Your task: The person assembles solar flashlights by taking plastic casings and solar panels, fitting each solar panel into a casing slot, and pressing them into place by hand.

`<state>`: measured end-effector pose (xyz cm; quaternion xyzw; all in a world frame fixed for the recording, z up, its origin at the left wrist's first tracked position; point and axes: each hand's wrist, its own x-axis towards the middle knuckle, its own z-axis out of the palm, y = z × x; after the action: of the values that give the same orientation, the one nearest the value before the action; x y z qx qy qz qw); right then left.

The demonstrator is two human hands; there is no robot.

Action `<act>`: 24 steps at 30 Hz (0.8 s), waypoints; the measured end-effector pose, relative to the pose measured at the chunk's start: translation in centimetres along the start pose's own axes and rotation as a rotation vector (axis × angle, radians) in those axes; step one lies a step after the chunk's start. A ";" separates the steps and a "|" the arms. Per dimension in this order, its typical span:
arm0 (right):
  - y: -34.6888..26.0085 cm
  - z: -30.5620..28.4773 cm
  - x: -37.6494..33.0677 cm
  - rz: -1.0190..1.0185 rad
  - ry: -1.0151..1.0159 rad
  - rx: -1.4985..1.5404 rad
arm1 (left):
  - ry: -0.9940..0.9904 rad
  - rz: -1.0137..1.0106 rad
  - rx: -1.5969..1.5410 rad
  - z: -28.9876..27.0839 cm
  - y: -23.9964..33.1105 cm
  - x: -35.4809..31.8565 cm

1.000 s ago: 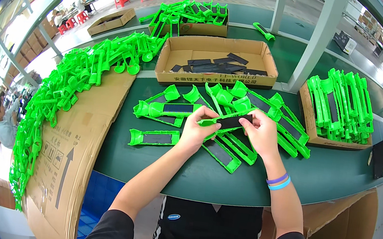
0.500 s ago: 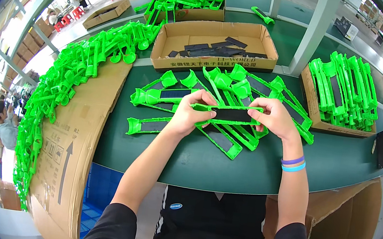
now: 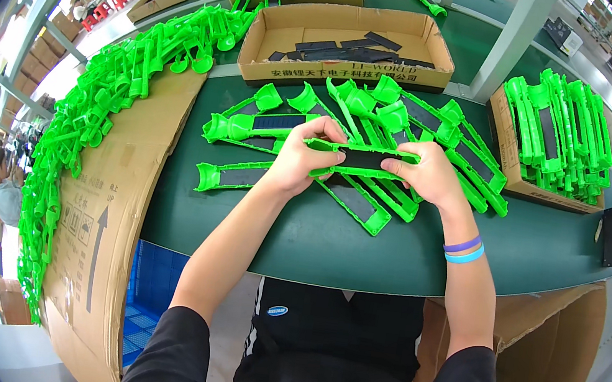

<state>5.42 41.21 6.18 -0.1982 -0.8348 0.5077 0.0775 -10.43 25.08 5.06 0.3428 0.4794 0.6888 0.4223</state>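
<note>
Between my two hands I hold a long green plastic housing (image 3: 366, 173) with a dark flat panel (image 3: 363, 159) set in its middle. My left hand (image 3: 306, 157) grips its left end, thumb on the panel's edge. At the other end my right hand (image 3: 429, 175) is closed on it, its thumb pressing the panel's right part. Some fingers of both hands are hidden behind the housing. Under and beyond my hands several similar green housings with dark panels (image 3: 354, 205) lie spread and overlapping on the green table (image 3: 298, 248).
An open cardboard box (image 3: 268, 70) with loose dark panels stands behind the spread. To the right, another carton (image 3: 511, 160) holds upright green housings. A long heap of green parts (image 3: 115, 81) lies along a cardboard sheet (image 3: 134, 145) on the left. A metal post (image 3: 512, 44) rises at the back.
The view has shifted, so the table sits slightly higher in the picture. The held housing is tilted a little differently, and my right thumb has moved inward onto the panel.
</note>
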 end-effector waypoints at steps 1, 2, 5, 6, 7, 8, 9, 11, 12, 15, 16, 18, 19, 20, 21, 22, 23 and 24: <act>-0.3 0.1 0.0 0.012 0.029 -0.035 | 0.017 -0.018 -0.008 0.0 0.0 -0.1; -0.5 0.2 0.0 0.024 0.059 -0.070 | 0.022 -0.021 -0.009 -0.1 0.1 0.0; -0.2 0.3 -0.2 -0.136 0.143 -0.130 | -0.007 -0.026 -0.019 -0.5 0.4 0.4; 0.0 0.6 0.0 -0.227 0.169 -0.113 | -0.004 -0.028 -0.021 -0.5 0.7 0.3; 0.0 0.5 0.0 -0.161 0.100 -0.057 | -0.004 -0.040 -0.029 -0.5 1.0 0.1; -0.2 0.5 -0.2 -0.160 0.097 -0.057 | -0.004 -0.052 -0.037 -0.6 1.3 -0.1; -0.9 0.4 -0.7 -0.017 0.092 0.179 | -0.007 -0.094 0.000 -1.2 1.4 -0.3; -1.1 0.5 -0.8 0.123 0.098 0.535 | 0.003 -0.025 -0.164 -1.2 1.0 0.0; -0.7 -0.1 -0.8 0.075 0.021 0.620 | 0.001 0.041 -0.329 -1.3 0.7 0.2; -0.5 1.4 -0.6 -0.148 0.304 0.224 | 0.075 0.075 -0.582 -1.0 0.1 0.6; -0.6 1.9 -0.4 -0.380 0.355 -0.166 | 0.130 0.110 -0.764 -0.5 0.0 0.9; -1.8 3.7 -0.6 -0.528 0.264 -0.572 | 0.193 0.147 -0.831 -0.4 -0.4 1.0; -3.0 4.2 -0.9 -0.585 0.211 -0.607 | 0.237 0.167 -0.901 -0.4 -0.5 0.9; -3.7 4.7 -1.0 -0.641 0.159 -0.642 | 0.281 0.186 -0.971 -0.7 -0.5 0.6; -4.0 5.1 -1.3 -0.619 0.104 -0.513 | 0.341 0.156 -1.000 -0.9 0.1 0.5; -4.2 5.5 -1.5 -0.593 0.049 -0.385 | 0.233 0.156 -1.115 -1.8 -0.2 0.4; -3.6 5.7 -1.6 -0.572 -0.014 -0.197 | 0.203 0.169 -1.080 -2.0 -0.3 0.3; -3.2 5.7 -1.4 -0.570 -0.020 -0.202 | 0.170 0.180 -1.048 -1.6 0.0 0.3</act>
<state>4.04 34.70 6.37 0.0422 -0.9038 0.3819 0.1883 -12.00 24.76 4.55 0.0691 0.0727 0.8944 0.4359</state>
